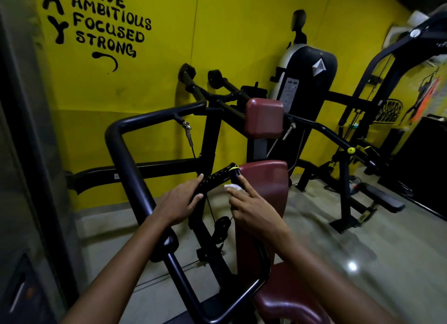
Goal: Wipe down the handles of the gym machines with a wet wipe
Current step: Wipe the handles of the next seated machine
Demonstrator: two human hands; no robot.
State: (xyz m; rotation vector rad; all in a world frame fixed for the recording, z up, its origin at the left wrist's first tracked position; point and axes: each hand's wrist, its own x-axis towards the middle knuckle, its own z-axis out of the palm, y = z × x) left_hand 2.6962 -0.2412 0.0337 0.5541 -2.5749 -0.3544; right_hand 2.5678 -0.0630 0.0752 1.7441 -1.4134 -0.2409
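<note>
The right hand (251, 210) pinches one small white wet wipe (233, 187) against the black handle (215, 178), near its yellow-ringed end. The left hand (179, 202) wraps the same handle lower down. The wipe looks limp and damp, best bunched under fingertips; the handle looks rigid. Two hands, one wipe.

yellow wall (229, 28) reads BRAVE, AMBITIOUS, FOCUSED, STRONG

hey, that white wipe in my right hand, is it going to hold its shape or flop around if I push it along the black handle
Likely floppy: the wipe sits crumpled into a small wad under the right hand, not flat. It probably weighs almost nothing, since fingertips alone pin it. It should bunch or slide on the smooth handle, which the left hand is steadying.
</note>
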